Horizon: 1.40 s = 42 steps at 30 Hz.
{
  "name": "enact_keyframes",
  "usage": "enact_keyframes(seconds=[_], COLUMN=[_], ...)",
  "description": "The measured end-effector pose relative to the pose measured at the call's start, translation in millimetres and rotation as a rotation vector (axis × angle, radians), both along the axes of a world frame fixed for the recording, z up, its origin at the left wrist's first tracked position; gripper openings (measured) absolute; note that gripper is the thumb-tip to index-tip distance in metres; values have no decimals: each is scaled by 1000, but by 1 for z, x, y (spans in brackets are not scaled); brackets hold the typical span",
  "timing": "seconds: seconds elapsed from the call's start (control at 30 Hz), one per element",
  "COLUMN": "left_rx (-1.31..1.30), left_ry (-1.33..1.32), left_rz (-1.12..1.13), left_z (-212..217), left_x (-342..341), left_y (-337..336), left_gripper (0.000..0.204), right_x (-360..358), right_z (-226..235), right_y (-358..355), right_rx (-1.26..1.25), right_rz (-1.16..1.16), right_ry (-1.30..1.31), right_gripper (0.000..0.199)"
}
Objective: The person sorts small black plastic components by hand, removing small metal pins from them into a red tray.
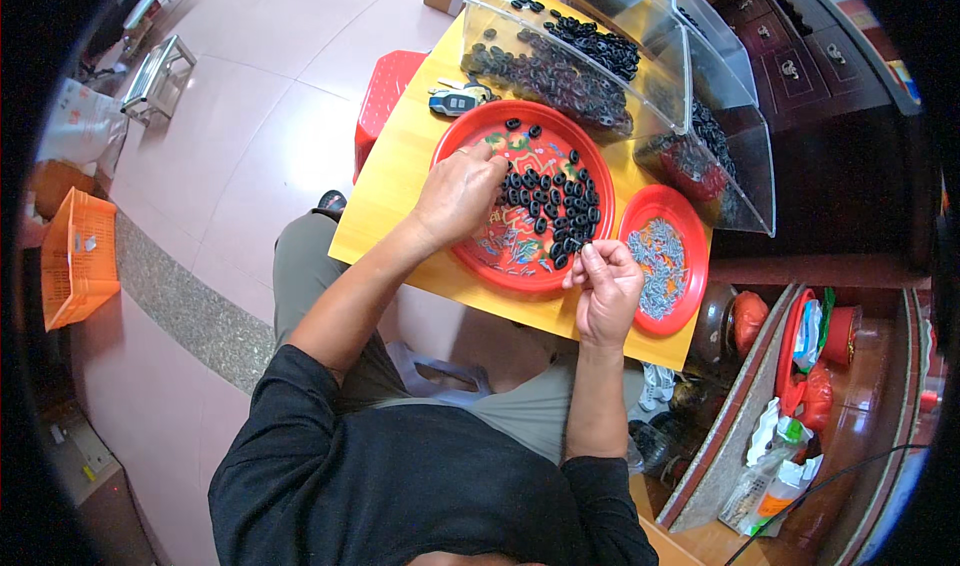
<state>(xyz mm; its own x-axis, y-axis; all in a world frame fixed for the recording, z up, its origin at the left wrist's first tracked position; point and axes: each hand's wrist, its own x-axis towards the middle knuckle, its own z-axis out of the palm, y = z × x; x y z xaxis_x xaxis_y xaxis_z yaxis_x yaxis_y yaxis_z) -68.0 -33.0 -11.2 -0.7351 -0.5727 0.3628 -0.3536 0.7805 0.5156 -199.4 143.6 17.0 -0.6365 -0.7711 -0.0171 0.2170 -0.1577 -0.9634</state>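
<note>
Black ring-shaped rubber pieces [548, 198] lie scattered over the right half of the large round red tray with a coloured pattern [478, 136], which sits near the middle of the yellow wooden tabletop [390, 191]. At the tabletop's left edge, beyond the tray's far rim, lie a dark key fob and some keys [452, 101]. The left hand [458, 194] rests knuckles-up on the tray's left side, fingers curled down onto the nearest rings — whether it already pinches one I cannot tell, since the fingertips are hidden under the hand. A light touch seems best here: draw one ring clear of the heap with thumb and forefinger, so neighbours are not dragged along.

The right hand [603, 281] hovers over the tabletop's near edge, between the two trays, thumb and forefinger pinched on what looks like a small black ring with perhaps a tiny metal part — too small to be sure. Holding the piece close over a tray would catch anything that slips. Just right of it stands the smaller round red tray heaped with little silvery metal bits [660, 266], touching the tabletop's right edge. Beyond both trays, along the far edge, clear plastic bins [570, 61] hold many more black rings.
</note>
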Motion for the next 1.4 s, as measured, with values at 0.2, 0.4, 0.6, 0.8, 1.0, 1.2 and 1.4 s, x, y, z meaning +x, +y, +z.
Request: enact_keyframes(seconds=[0.2, 0.4, 0.6, 0.8, 1.0, 1.2, 1.4], left_rx=[1167, 1456, 1662, 1979, 2109, 2123, 1919], left_ry=[350, 480, 560, 708, 787, 828, 805], left_rz=[-333, -558, -519, -282, -199, -157, -152], left_z=[19, 24, 18, 16, 4, 8, 7], left_x=[4, 9, 2, -3, -5, -4, -3], left_y=[4, 19, 29, 41, 48, 51, 50], left_gripper=[16, 20, 19, 20, 22, 22, 20], right_x=[0, 1, 7, 23, 33, 35, 34], right_z=[8, 29, 34, 16, 12, 9, 12], right_y=[-6, -15, -13, -15, -25, -30, -30], right_rx=[37, 46, 14, -74, -74, -76, -70], right_rz=[-4, 34, 9, -72, -144, -148, -173], right_ry=[93, 192, 110, 136, 264, 262, 251], right_gripper=[4, 2, 2, 4, 11, 14, 12])
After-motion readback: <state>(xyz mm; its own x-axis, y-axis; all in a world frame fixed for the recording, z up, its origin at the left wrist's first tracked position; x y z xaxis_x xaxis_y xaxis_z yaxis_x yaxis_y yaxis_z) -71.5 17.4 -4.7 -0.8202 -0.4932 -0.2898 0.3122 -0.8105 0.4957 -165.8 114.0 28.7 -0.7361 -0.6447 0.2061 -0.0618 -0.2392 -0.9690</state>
